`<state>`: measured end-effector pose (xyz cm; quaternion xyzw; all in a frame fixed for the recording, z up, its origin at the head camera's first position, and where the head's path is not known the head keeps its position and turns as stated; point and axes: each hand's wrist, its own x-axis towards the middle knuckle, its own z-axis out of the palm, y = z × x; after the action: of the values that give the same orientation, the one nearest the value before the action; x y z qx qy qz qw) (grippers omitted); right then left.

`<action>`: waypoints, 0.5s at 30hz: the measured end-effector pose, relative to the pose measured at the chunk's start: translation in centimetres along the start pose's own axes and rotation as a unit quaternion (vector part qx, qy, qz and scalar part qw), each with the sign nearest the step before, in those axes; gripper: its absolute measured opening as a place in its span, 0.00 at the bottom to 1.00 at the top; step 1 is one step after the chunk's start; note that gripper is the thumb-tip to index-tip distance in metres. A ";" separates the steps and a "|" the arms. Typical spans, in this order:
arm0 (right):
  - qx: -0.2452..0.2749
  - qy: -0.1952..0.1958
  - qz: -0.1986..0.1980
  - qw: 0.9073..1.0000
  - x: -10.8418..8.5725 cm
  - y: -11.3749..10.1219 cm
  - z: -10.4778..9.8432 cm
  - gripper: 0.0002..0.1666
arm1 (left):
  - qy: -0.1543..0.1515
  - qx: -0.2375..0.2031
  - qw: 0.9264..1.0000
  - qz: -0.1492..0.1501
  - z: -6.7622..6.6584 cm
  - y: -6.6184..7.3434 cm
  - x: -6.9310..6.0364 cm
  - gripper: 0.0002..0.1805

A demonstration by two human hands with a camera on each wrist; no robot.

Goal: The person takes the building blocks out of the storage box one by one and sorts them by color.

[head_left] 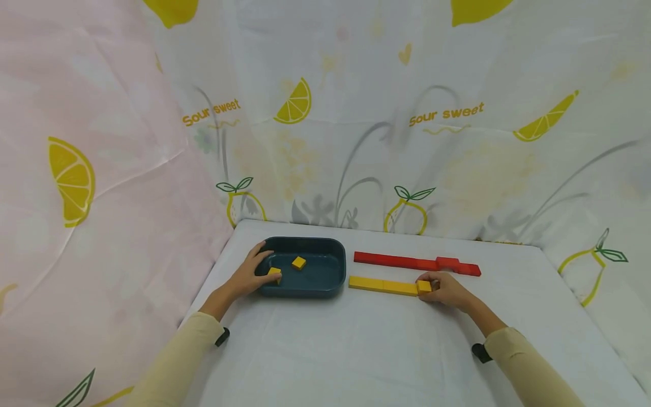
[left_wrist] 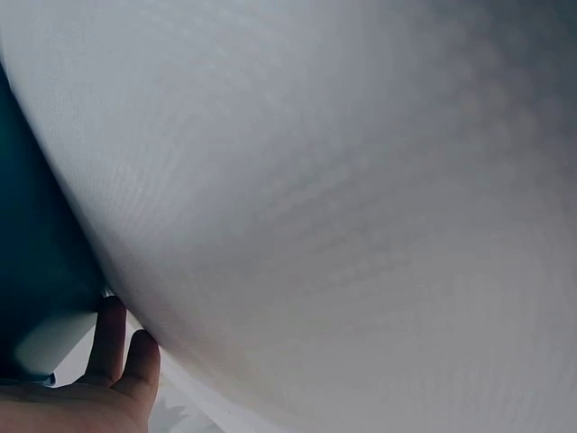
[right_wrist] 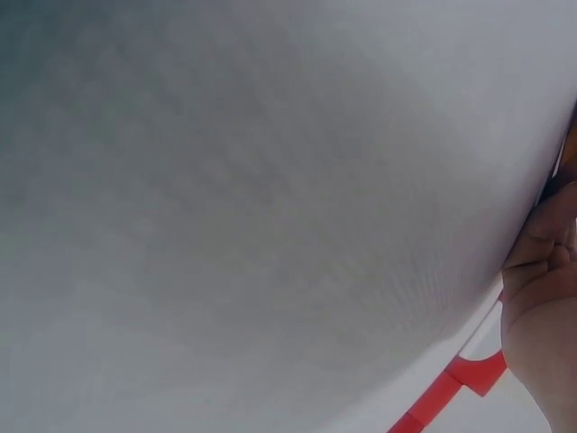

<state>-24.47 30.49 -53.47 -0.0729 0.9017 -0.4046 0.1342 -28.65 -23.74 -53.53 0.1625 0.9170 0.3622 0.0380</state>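
My right hand (head_left: 447,289) pinches a small yellow block (head_left: 424,286) at the right end of a row of yellow blocks (head_left: 382,284). In the right wrist view, the curled fingers are partly cut off by the frame edge. At the left end of a dark blue dish (head_left: 305,292), my left hand (head_left: 247,273) rests over the rim with fingers and thumb spread apart. Its thumb touches or lies very close to a yellow block (head_left: 275,272) inside. Another yellow block (head_left: 298,263) lies on the dish floor. Two left fingers (left_wrist: 135,370) extend beside the dish wall in the left wrist view.
Behind the yellow row runs a row of red blocks (head_left: 391,260), with a wider red piece (head_left: 447,263) near its right end. A white cloth (head_left: 346,350) covers the table. Lemon-printed fabric (head_left: 356,147) hangs behind and at the sides.
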 end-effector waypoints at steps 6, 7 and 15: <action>-0.004 0.001 -0.004 1.000 0.1 0.1 0.0 0.24 | -0.002 -0.002 1.000 -0.001 -0.1 0.1 -0.1 0.46; -0.005 0.002 -0.005 1.000 0.1 0.1 0.0 0.24 | -0.002 -0.003 1.000 -0.001 -0.1 0.2 -0.1 0.46; -0.003 0.000 -0.005 1.000 0.1 0.1 0.1 0.24 | -0.006 -0.010 1.000 -0.002 -0.1 0.2 -0.1 0.46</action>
<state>-24.51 30.52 -53.63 -0.0779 0.9023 -0.4031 0.1316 -28.58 -23.74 -53.30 0.1621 0.9136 0.3701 0.0456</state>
